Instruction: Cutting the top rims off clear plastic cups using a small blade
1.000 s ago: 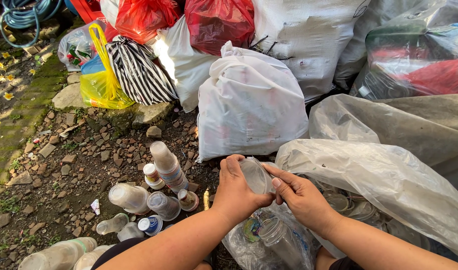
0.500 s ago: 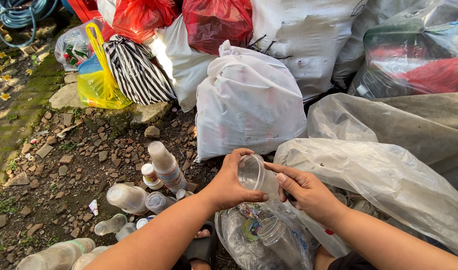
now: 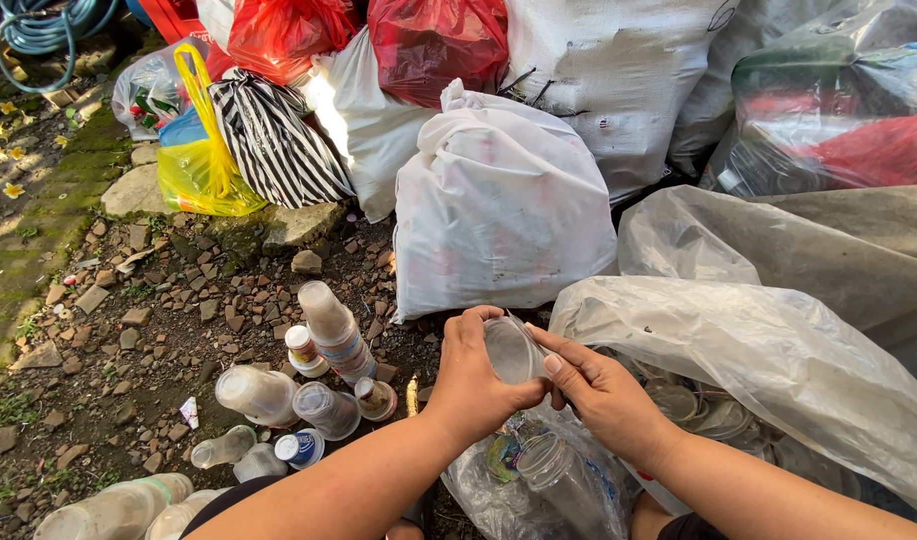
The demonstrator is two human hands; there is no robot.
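Since a moment ago the clear plastic cup (image 3: 512,350) has turned its open mouth up toward the camera, and both hands have shifted slightly with it, over the open bag below.

At far left a blue hose (image 3: 39,30) lies coiled on mossy paving, with a yellow plastic bag (image 3: 204,170) and a black-and-white striped bag (image 3: 274,140) leaning beside it. On the rubble-strewn ground (image 3: 129,330) in front sits a cluster of used plastic cups (image 3: 329,325) and clear bottles (image 3: 254,393), some stacked, some on their sides.

At centre, a knotted white sack (image 3: 499,200) stands upright below red bags (image 3: 434,40). Just beneath it the left hand (image 3: 474,380) wraps the cup from the left, fingers curled around its wall, while the right hand (image 3: 604,395) meets it from the right, fingertips pressed to the rim. Both hands grip the cup, which is held above a clear bag of bottles (image 3: 549,480).

To the right a large translucent sack (image 3: 769,360) sprawls open, with more filled sacks (image 3: 839,110) piled behind it.
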